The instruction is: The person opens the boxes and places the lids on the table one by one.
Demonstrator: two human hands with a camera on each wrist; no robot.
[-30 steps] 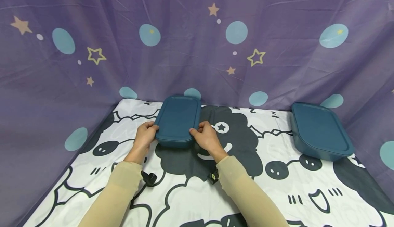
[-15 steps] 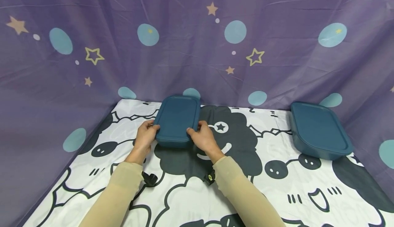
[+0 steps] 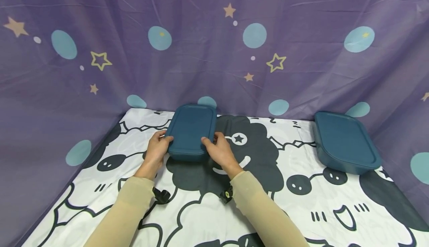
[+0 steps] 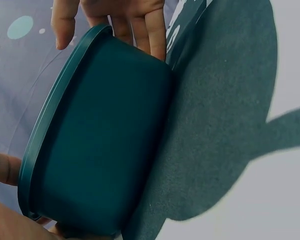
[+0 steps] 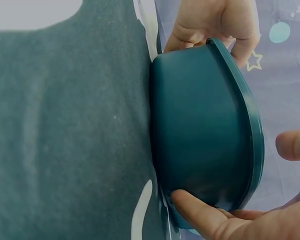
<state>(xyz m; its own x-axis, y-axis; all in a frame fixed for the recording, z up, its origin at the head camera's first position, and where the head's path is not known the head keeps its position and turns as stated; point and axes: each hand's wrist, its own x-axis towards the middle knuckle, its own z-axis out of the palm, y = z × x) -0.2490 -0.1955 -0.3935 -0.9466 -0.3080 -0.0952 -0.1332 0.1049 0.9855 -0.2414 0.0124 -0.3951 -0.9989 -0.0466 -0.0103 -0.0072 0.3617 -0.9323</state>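
A dark blue rectangular lidded container sits on the patterned cloth near the back, left of centre. At its left side is my left hand, its thumb at the lid edge and its fingers on the side wall, partly hidden. Along the opposite side lies my right hand, fingers fairly straight against the wall. Its thumb is held apart from the lid in the right wrist view. From the left wrist view, the container wall stands close against the cloth.
A second dark blue lidded container stands at the far right. The white cloth with black cartoon drawings covers the table. A purple curtain with stars and dots hangs behind and at both sides.
My right hand has shifted slightly left, its thumb moving further over the lid. The head view has turned a little; the container keeps its place on the cloth.
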